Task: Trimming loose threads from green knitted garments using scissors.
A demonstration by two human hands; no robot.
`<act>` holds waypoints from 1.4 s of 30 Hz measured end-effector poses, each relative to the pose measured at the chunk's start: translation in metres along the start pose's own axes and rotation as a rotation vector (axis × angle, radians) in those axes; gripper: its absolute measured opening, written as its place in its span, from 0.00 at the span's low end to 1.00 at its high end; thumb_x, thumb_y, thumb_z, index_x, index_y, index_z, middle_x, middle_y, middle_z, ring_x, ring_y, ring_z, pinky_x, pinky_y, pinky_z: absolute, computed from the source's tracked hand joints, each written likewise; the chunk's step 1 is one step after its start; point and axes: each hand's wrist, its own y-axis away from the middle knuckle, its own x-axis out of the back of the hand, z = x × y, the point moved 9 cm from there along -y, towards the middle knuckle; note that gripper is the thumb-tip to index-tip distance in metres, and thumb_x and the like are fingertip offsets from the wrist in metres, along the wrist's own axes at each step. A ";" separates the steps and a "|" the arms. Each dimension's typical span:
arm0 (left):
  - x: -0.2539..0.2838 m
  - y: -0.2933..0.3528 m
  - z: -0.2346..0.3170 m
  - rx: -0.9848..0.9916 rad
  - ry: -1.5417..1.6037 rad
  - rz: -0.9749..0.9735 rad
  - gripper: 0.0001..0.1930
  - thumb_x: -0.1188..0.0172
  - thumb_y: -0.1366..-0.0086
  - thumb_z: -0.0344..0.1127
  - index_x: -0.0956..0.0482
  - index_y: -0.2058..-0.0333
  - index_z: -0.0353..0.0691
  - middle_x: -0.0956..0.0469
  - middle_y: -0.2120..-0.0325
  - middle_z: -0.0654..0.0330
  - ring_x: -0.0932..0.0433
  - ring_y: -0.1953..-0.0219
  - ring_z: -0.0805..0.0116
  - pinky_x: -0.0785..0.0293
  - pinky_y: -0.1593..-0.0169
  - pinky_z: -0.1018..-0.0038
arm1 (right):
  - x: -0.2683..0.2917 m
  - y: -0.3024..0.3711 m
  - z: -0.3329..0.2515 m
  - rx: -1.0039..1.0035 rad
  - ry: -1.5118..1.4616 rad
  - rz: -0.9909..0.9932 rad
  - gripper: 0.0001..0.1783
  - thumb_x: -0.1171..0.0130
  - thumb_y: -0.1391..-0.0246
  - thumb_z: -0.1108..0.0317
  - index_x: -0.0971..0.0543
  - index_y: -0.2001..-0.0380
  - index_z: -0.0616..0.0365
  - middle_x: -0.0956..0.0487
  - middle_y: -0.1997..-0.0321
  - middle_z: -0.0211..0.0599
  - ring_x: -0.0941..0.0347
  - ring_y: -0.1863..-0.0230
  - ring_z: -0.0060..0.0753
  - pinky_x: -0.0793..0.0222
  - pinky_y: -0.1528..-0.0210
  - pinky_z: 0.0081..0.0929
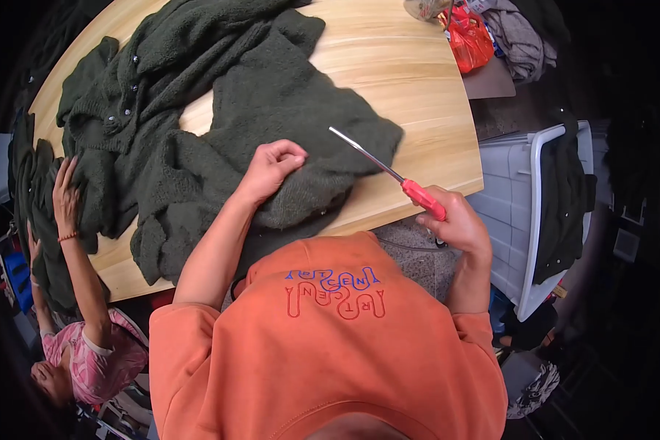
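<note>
My left hand (275, 169) is closed, its fingers curled on a dark green fleecy knit garment (286, 110) that lies spread over the table. The fingertips are partly hidden, and the fabric bunches below them. In my right hand (458, 224) is a red-handled screwdriver (424, 199), held off the table's near right edge. Its long metal shaft points up and left, with the tip over the garment's right end. More dark green garments (103, 125) with small shiny buttons lie heaped on the left.
The wooden table (440, 117) has a curved edge. A co-worker (88, 359) at the left has a hand (66, 194) on the heaped garments. At my right stands a white plastic crate (502, 213) with dark garments over its rim. A red plastic bag (469, 40) sits beyond the table.
</note>
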 end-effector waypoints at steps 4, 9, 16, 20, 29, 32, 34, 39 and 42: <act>0.031 0.025 0.015 -0.230 -0.716 0.424 0.07 0.42 0.46 0.28 0.25 0.68 0.33 0.24 0.75 0.58 0.25 0.72 0.70 0.30 0.64 0.78 | -0.005 -0.001 0.009 -0.081 0.142 0.010 0.15 0.40 0.64 0.76 0.27 0.68 0.62 0.28 0.76 0.45 0.31 0.73 0.43 0.36 0.68 0.30; -0.067 0.042 0.041 -0.610 -1.095 0.053 0.21 0.38 0.52 0.37 0.28 0.58 0.40 0.32 0.54 0.53 0.34 0.50 0.57 0.36 0.51 0.58 | -0.010 -0.002 0.034 -0.181 0.164 0.046 0.12 0.40 0.63 0.74 0.28 0.72 0.63 0.28 0.74 0.48 0.31 0.70 0.50 0.37 0.67 0.37; -0.110 0.046 -0.005 -0.649 -1.135 -0.252 0.28 0.38 0.53 0.41 0.31 0.53 0.38 0.37 0.48 0.49 0.38 0.45 0.53 0.39 0.47 0.55 | -0.002 0.014 0.042 -0.202 0.148 0.107 0.13 0.39 0.64 0.74 0.29 0.71 0.64 0.29 0.77 0.47 0.32 0.74 0.47 0.37 0.69 0.35; -0.082 0.020 0.024 -0.354 -0.875 0.167 0.25 0.38 0.51 0.37 0.32 0.54 0.34 0.29 0.59 0.45 0.29 0.57 0.49 0.30 0.56 0.64 | -0.008 0.021 0.055 -0.234 0.149 0.074 0.14 0.39 0.63 0.74 0.29 0.69 0.64 0.28 0.76 0.47 0.32 0.73 0.48 0.37 0.68 0.34; -0.152 0.060 0.017 -0.941 -1.339 -0.203 0.10 0.44 0.54 0.31 0.26 0.70 0.37 0.30 0.74 0.63 0.31 0.75 0.68 0.36 0.74 0.74 | 0.002 0.040 0.058 -0.255 0.119 0.158 0.17 0.39 0.63 0.74 0.28 0.65 0.64 0.27 0.73 0.50 0.31 0.70 0.50 0.36 0.67 0.34; -0.135 0.065 0.025 -0.989 -1.224 -0.156 0.12 0.41 0.54 0.32 0.26 0.69 0.37 0.28 0.72 0.61 0.30 0.74 0.68 0.34 0.74 0.73 | -0.002 0.043 0.063 -0.265 0.096 0.151 0.13 0.39 0.64 0.72 0.29 0.71 0.62 0.27 0.72 0.51 0.31 0.67 0.55 0.37 0.66 0.40; -0.129 0.068 0.021 -0.975 -1.205 -0.179 0.13 0.40 0.54 0.34 0.26 0.68 0.36 0.27 0.70 0.59 0.28 0.72 0.67 0.32 0.73 0.73 | -0.010 0.044 0.069 -0.286 0.097 0.085 0.13 0.39 0.63 0.72 0.28 0.72 0.61 0.27 0.72 0.51 0.31 0.66 0.55 0.37 0.66 0.41; -0.112 0.055 -0.002 -0.772 -1.278 -0.131 0.17 0.40 0.51 0.37 0.28 0.61 0.39 0.28 0.64 0.57 0.28 0.65 0.63 0.32 0.63 0.68 | -0.018 0.050 0.075 -0.355 0.186 -0.045 0.11 0.39 0.63 0.70 0.27 0.72 0.60 0.26 0.74 0.50 0.30 0.66 0.54 0.37 0.66 0.42; -0.112 0.052 -0.029 -0.636 -1.350 -0.253 0.23 0.41 0.50 0.40 0.31 0.54 0.43 0.34 0.53 0.53 0.34 0.52 0.58 0.40 0.51 0.58 | -0.022 0.055 0.075 -0.352 0.225 -0.078 0.10 0.39 0.62 0.69 0.26 0.73 0.59 0.25 0.74 0.50 0.30 0.66 0.54 0.36 0.65 0.42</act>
